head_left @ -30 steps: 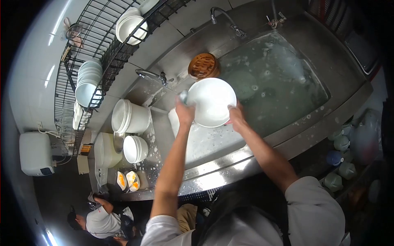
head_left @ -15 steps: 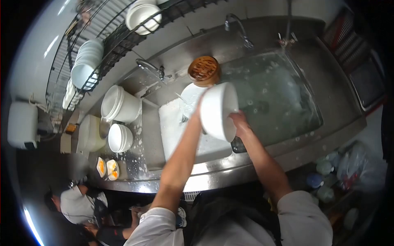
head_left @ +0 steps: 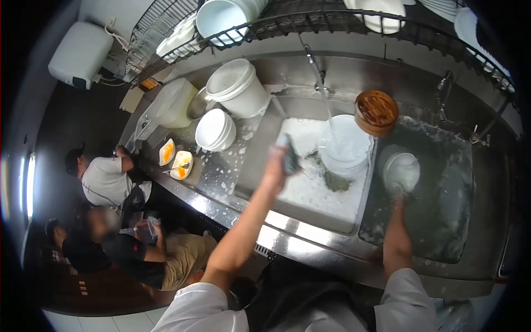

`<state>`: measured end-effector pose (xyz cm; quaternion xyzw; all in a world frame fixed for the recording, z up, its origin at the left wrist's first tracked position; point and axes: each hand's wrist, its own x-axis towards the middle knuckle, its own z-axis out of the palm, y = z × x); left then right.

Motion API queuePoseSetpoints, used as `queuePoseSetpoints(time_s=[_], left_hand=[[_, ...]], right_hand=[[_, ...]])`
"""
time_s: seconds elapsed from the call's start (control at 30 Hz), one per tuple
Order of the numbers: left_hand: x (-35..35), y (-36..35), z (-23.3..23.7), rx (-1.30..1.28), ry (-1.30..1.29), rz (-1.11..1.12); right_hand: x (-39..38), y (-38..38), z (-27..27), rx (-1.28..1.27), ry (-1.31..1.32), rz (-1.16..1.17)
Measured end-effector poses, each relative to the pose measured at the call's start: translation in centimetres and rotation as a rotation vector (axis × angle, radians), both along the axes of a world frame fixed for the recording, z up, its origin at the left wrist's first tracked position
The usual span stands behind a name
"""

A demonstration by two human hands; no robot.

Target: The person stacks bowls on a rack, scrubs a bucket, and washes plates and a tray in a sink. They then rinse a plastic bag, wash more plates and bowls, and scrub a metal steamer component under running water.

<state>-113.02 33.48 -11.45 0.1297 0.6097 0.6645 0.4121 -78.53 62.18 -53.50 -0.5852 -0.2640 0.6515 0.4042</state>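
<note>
White bowl [head_left: 402, 169] dipped in murky water

My right hand [head_left: 400, 193] is clamped on the near edge of the white bowl, which sits tilted in the grey-green water of the right-hand basin [head_left: 369, 216]; some of my fingers are hidden there, so I can't tell exactly how they lie. My left hand [head_left: 274, 172] is closed around a dark greenish scrubber [head_left: 290, 159], blurred, held above the sudsy left-hand basin [head_left: 257, 155].

In that basin, beside the divider, a white tub [head_left: 357, 164] catches a stream from the faucet [head_left: 319, 72]. A brown steamer basket [head_left: 377, 110] sits at the back, near the divider, just beside the tub.

On the steel table [head_left: 213, 182] to my left are stacked white containers [head_left: 217, 130], a big white bucket [head_left: 243, 94] behind them and two small dishes [head_left: 181, 165] with orange bits in them. Bowls line the wire rack [head_left: 310, 32] overhead. Further left, other people [head_left: 105, 180] are nearby, one with a clear bag in hand.
</note>
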Motion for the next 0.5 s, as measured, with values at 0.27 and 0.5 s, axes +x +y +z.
queuePoseSetpoints(time_s=[0.27,0.5], left_hand=[[-26.7,2.4,16.7,-0.021,0.464,0.039],[-47.7,-9.9,2.5,-0.752,1.022,0.183]], right_hand=[[-0.5,-2.7,-1.0,-0.024,-0.046,-0.005],[-1.8,-4.9,4.1,0.059,0.024,-0.255]])
